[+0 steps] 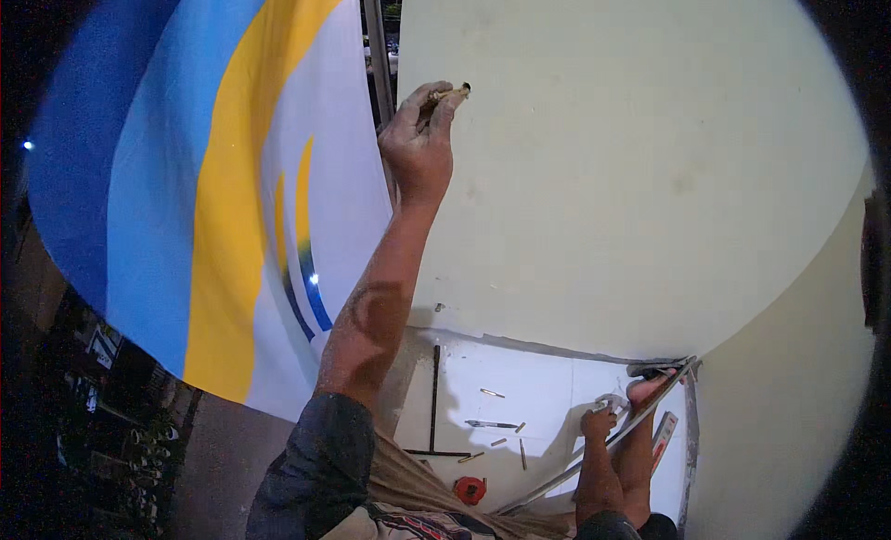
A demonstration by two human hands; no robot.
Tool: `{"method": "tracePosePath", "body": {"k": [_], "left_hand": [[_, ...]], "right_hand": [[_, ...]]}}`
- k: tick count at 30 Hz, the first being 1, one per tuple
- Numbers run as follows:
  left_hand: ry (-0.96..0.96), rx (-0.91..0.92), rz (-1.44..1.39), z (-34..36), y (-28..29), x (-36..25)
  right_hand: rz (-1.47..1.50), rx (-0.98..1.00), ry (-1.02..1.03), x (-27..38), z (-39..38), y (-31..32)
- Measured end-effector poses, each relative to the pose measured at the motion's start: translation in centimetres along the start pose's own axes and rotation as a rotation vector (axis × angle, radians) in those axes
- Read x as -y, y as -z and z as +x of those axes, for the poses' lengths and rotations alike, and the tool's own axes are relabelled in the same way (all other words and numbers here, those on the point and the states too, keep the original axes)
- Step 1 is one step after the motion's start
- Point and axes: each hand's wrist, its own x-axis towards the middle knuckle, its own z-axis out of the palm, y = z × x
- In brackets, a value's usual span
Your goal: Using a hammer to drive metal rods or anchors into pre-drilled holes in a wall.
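My left hand (422, 131) is raised against the cream wall (640, 169), near its left edge, with fingers closed on a small brass-coloured piece (450, 93) with a dark tip. My right hand (598, 429) is low at the right, closed on a whitish object (611, 403), too small to make out exactly. Beside it a long metal bar (668, 384) slants across my bare foot and leg (639, 429). On the white tiled floor (548, 373) lie a pen (492, 425), several small brass-coloured rods (522, 452), a black metal square (435, 396) and a red tape measure (470, 490).
A blue, yellow and white cloth banner (232, 187) hangs at my left, beside a dark post (376, 48). Beyond it, far below, are a dim pavement (218, 456) and plants (153, 447). A red level (665, 438) lies along the right wall (780, 419).
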Motion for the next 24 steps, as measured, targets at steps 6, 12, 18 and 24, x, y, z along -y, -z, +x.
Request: {"method": "tracePosePath", "body": {"k": [6, 12, 18, 24], "left_hand": [[-0.301, -0.018, 0.196, 0.4, -0.7, 2.0], [-0.464, -0.025, 0.357, 1.2, -1.0, 1.5], [-0.473, 0.027, 0.317, 1.4, -0.8, 1.7], [-0.396, -0.061, 0.265, 0.5, -1.4, 2.7]], "right_hand": [[-0.260, 0.033, -0.112, -0.1, 0.0, -0.1], [-0.307, -0.199, -0.129, -3.1, 1.6, -3.0], [0.180, -0.204, 0.078, -8.1, 6.2, -8.5], [1.020, -0.149, -0.175, -1.1, 5.4, -5.4]]}}
